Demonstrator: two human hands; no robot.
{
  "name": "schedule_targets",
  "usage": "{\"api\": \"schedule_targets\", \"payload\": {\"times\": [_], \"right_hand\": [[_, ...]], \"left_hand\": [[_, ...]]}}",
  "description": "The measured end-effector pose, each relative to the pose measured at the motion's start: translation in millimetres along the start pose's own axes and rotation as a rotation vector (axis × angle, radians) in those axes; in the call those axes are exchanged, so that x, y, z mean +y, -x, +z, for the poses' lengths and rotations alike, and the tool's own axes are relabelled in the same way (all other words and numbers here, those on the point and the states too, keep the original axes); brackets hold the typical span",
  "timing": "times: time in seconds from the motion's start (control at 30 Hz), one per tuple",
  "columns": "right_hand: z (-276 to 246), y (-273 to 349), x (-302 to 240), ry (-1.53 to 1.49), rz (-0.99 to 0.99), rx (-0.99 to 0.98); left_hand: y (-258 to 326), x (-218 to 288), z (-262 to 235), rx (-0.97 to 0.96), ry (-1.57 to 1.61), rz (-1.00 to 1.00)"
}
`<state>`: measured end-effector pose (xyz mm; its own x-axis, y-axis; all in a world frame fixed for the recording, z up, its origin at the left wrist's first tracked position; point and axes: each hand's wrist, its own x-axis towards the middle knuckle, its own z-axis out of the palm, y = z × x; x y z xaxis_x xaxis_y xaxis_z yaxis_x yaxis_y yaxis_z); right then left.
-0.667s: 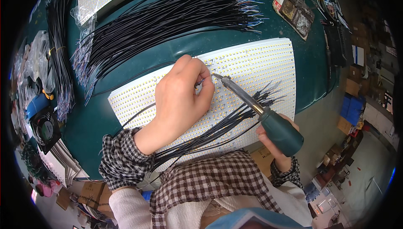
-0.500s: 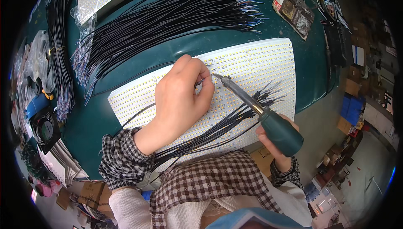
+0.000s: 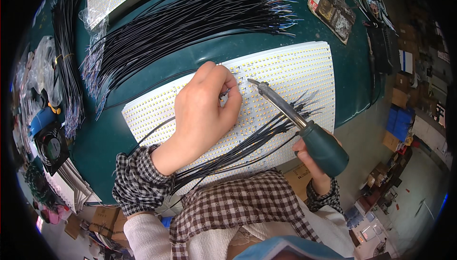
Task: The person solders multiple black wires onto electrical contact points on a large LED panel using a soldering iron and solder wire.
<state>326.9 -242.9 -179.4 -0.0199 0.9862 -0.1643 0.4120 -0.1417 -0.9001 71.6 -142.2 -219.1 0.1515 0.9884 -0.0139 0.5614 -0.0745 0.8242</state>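
Over the middle of the stack of light boards, we are pinching our left thumb and forefinger together on a small wire end, which our left hand is mostly hiding. Our right hand is clamping its fingers around the green handle of a soldering iron by the stack's near right corner, and the iron is pointing its tip over the stack, just beside the pinching fingers; we cannot tell whether it is touching the top board. A bunch of black wires is lying across the near part of the stack. Beyond the stack's far edge, a big pile of black wires is resting on a green table, and a black fan is standing well left of the stack.
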Motion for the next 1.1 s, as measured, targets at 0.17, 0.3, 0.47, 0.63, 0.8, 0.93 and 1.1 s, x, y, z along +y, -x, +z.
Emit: {"api": "schedule_targets", "payload": {"times": [0.17, 0.3, 0.47, 0.63, 0.8, 0.93, 1.1], "right_hand": [[-5.2, 6.3, 12.9, -0.052, 0.005, -0.016], [-12.0, 11.6, 22.2, -0.089, -0.013, -0.015], [-13.8, 11.1, 3.9, -0.254, 0.083, 0.072], [-15.0, 8.5, 3.4, -0.321, 0.028, 0.098], [-19.5, 8.7, 2.2, -0.296, -0.052, 0.137], [-22.8, 10.2, 1.7, -0.314, -0.120, 0.146], [-23.1, 8.4, 0.0, -0.334, -0.088, 0.115]], "left_hand": [[0.5, 1.1, -0.6, 0.011, -0.010, 0.016], [10.4, 11.4, -8.3, 0.016, -0.070, 0.039], [65.2, 38.4, -16.7, -0.071, -0.203, 0.298], [73.4, 25.5, -8.0, -0.357, -0.033, 0.112], [73.0, 23.1, -7.2, -0.286, 0.049, 0.027], [75.1, 31.8, -18.1, -0.151, -0.007, 0.065], [66.1, 29.2, -41.8, -0.178, -0.309, 0.122]]}}
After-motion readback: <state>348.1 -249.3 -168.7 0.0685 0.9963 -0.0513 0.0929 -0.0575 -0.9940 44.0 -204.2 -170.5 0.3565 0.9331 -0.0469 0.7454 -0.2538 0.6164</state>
